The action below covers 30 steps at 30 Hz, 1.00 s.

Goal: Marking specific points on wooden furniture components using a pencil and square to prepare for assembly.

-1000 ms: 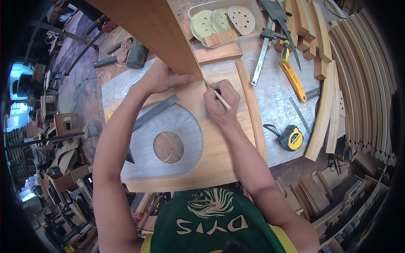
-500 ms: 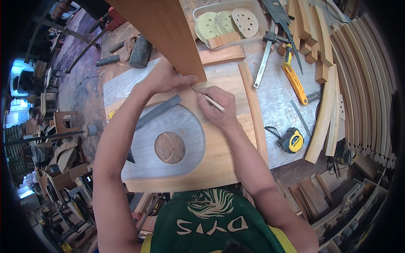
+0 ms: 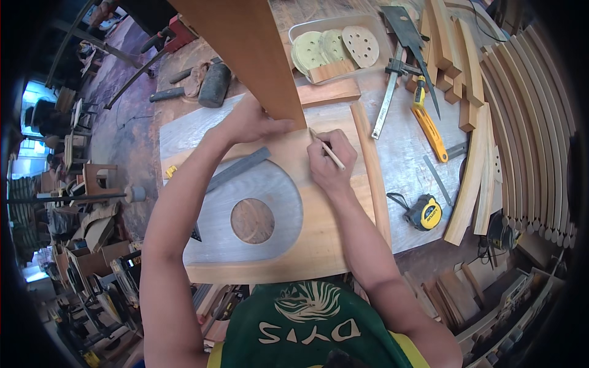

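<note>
My left hand (image 3: 251, 122) is closed around the lower end of a long upright board (image 3: 239, 43), thumb along its near face, holding it on a pale wooden panel (image 3: 331, 239). A pencil (image 3: 331, 151) is in my right hand (image 3: 330, 162), its point at the board's lower right corner. Below my hands, a steel rule (image 3: 239, 165) lies diagonally across the top edge of a grey template (image 3: 257, 183) with a round hole. A dark triangular square (image 3: 196, 232) is mostly hidden by my left arm. A wood strip (image 3: 368, 159) runs along the panel's right side.
Around the work are a sanding-disc tray (image 3: 374, 34), mallet (image 3: 215, 86), bar clamp (image 3: 388, 98), yellow-handled tool (image 3: 429, 129), tape measure (image 3: 423, 213), thin ruler (image 3: 437, 178) and several stacked wood pieces (image 3: 466, 73). Curved slats (image 3: 527, 135) line the far right; cluttered shop floor lies left.
The pencil tip went left under my left thumb half a second ago and is now back at the board's right corner. The whole view has shifted slightly down and right.
</note>
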Tool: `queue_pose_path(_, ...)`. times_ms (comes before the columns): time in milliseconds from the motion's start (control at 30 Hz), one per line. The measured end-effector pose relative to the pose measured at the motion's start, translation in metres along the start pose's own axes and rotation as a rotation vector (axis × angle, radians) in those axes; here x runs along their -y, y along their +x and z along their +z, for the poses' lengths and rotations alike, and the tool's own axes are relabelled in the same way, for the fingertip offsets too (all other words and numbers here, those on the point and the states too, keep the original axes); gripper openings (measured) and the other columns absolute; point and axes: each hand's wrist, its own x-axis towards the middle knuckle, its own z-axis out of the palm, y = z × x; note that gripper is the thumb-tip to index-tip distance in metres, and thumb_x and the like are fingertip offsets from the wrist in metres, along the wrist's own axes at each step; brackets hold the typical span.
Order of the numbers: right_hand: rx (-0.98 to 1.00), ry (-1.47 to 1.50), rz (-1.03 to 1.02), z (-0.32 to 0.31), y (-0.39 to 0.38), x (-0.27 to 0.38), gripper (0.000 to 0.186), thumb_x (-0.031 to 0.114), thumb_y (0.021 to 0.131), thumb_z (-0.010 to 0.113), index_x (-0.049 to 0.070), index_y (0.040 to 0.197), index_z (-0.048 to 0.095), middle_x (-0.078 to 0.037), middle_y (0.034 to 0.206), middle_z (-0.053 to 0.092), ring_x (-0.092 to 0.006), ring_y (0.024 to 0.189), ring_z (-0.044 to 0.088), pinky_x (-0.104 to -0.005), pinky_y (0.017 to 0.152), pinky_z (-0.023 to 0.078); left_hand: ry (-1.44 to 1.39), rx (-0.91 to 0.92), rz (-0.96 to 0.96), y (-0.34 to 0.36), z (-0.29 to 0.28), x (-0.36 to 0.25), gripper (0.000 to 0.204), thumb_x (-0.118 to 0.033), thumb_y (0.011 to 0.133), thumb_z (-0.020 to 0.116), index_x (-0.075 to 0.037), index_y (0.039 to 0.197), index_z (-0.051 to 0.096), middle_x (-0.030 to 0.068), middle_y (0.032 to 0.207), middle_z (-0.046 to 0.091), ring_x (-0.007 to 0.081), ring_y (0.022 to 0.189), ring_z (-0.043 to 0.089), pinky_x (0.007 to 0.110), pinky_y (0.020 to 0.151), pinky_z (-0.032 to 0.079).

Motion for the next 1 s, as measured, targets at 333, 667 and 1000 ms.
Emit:
queue_pose_path(333, -0.098, 0.074, 0.117, -0.007, -0.015, -0.019, 0.007, 0.008, 0.087, 0.058, 0.002, 0.083, 0.058, -0.006, 0.078, 0.057, -0.0187, 0.073, 0.052, -0.0372, 0.068, 0.044, 0.053, -0.085, -0.073, -0.004, 0.049, 0.06, 0.046, -0.041, 0.076, 0.084, -0.003, 0.101, 0.077, 0.0141, 0.087, 0.077, 0.0235, 0.078, 0.072, 0.041, 0.075, 0.057)
queue_pose_path(667, -0.202, 0.455, 0.561, 0.006, -0.005, -0.003, 0.012, 0.016, 0.099, 0.054, 0.011, 0.089, 0.054, 0.004, 0.066, 0.041, -0.0043, 0.05, 0.035, -0.0216, 0.042, 0.027, 0.228, -0.375, 0.02, -0.022, 0.059, 0.053, 0.039, -0.037, 0.07, 0.081, -0.013, 0.1, 0.077, 0.0132, 0.082, 0.069, 0.0337, 0.085, 0.064, 0.045, 0.093, 0.044)
queue_pose_path(1000, -0.192, 0.528, 0.585, 0.004, 0.0, -0.004, 0.015, 0.02, 0.101, 0.055, 0.01, 0.089, 0.055, 0.002, 0.067, 0.043, -0.006, 0.047, 0.037, -0.0224, 0.04, 0.029, 0.189, -0.373, -0.015, -0.023, 0.062, 0.057, 0.05, -0.039, 0.069, 0.083, -0.015, 0.112, 0.075, 0.013, 0.09, 0.067, 0.032, 0.094, 0.06, 0.042, 0.096, 0.04)
